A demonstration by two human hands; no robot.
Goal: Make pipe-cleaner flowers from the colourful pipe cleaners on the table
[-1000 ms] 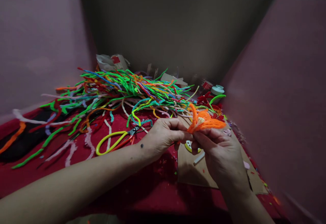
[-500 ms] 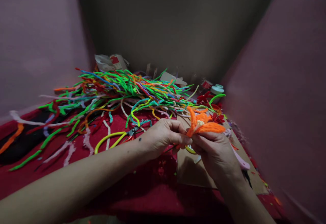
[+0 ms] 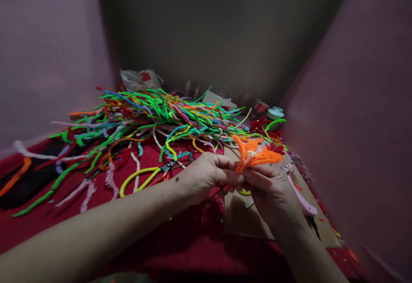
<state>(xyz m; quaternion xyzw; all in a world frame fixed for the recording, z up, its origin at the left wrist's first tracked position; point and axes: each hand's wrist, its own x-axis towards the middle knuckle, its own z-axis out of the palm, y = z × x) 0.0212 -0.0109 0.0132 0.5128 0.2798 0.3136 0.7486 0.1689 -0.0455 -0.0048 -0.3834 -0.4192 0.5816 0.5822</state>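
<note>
An orange pipe-cleaner flower [image 3: 257, 156] with pale yellow stamens at its centre is held up between both hands. My left hand [image 3: 210, 175] pinches its base from the left, thumb against the fingers. From the other side my right hand [image 3: 268, 188] closes its fingertips on the base, close to the left thumb. A thin dark stem pokes out under my left fingers. The exact contact at the base is hidden by the fingers. Yellow-handled scissors or pliers [image 3: 140, 171] lie just beyond my left forearm.
A large heap of coloured pipe cleaners [image 3: 167, 111] spreads across the red cloth [image 3: 193, 235]. Under my right hand lies a cardboard sheet [image 3: 247, 220], with a pink-handled tool [image 3: 305, 203] on it. A pale turquoise jar [image 3: 275, 112] stands at the back right.
The flower has turned and tilted slightly between my fingers, its petals shifting a little left. Both hands keep their grip and have hardly moved.
</note>
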